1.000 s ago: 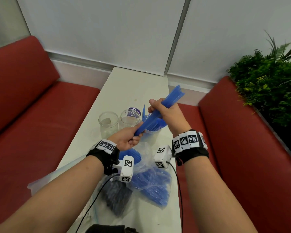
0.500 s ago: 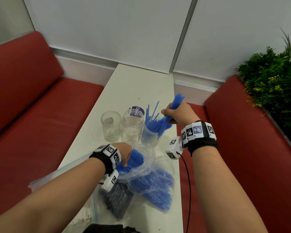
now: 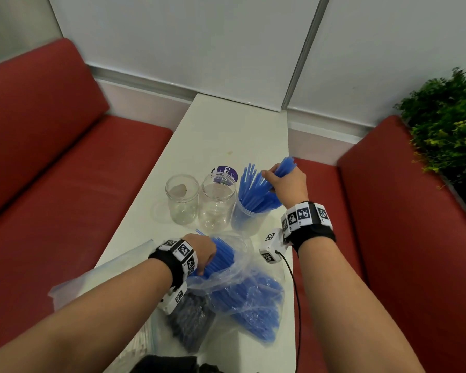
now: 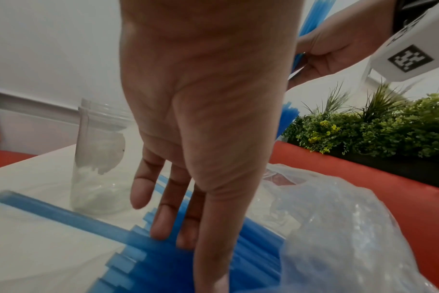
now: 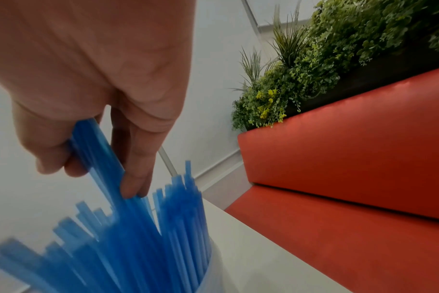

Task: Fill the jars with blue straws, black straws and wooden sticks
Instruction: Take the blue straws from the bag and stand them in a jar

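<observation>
R hand: gripping blue straws, guiding them into jar.
L hand: fingers straight, reaching for bagged straws.

White worktop carries three clear jars in a row — left jar and middle jar empty, right jar holding blue straws. Nearer edge: bag of blue straws, bag of black straws — touching.
</observation>
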`<action>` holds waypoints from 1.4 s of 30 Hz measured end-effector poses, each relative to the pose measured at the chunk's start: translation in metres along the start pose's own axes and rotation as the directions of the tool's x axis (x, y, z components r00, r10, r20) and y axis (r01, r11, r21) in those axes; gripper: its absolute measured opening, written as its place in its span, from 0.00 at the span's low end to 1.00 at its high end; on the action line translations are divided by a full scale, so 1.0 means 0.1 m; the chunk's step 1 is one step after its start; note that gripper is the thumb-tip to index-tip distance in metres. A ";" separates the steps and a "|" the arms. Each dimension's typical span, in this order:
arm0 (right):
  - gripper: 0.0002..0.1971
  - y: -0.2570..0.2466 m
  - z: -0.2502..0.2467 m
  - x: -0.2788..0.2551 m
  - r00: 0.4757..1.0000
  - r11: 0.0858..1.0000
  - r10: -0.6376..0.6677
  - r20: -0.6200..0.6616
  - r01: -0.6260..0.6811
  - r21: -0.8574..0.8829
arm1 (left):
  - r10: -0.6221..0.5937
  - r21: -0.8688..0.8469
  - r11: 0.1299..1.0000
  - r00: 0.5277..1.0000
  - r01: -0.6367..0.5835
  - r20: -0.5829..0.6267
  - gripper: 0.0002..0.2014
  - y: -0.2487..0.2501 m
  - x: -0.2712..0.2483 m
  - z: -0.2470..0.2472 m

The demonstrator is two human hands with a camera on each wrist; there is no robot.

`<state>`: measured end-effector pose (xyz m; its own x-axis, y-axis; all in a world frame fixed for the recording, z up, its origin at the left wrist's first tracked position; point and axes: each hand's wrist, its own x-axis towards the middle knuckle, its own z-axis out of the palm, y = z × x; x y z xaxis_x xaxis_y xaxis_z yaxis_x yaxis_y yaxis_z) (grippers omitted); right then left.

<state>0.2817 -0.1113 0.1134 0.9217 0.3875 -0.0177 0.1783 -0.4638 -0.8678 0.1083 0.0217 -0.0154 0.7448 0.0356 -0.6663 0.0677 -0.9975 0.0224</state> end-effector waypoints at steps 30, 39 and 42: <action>0.38 0.69 0.46 -0.04 0.997 0.885 -0.055 -0.048 0.026 -0.465 | 0.261 0.295 0.938 0.933 -0.183 -0.250 0.15 0.27 0.07 0.17; 0.39 0.65 0.40 -0.10 0.991 0.974 -0.025 0.134 0.055 -0.222 | 0.169 0.272 0.954 0.977 -0.129 -0.130 0.11 0.30 -0.01 -0.02; 0.34 0.61 0.39 -0.17 0.994 0.983 -0.101 -0.037 0.094 -0.156 | 0.108 0.295 0.953 0.987 -0.069 -0.120 0.12 0.31 -0.05 -0.11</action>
<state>0.2637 -0.1152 0.0414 0.9111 0.4027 0.0879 0.3154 -0.5438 -0.7777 0.1140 -0.0091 -0.0034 0.8219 -0.0653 -0.5659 -0.1823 -0.9713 -0.1526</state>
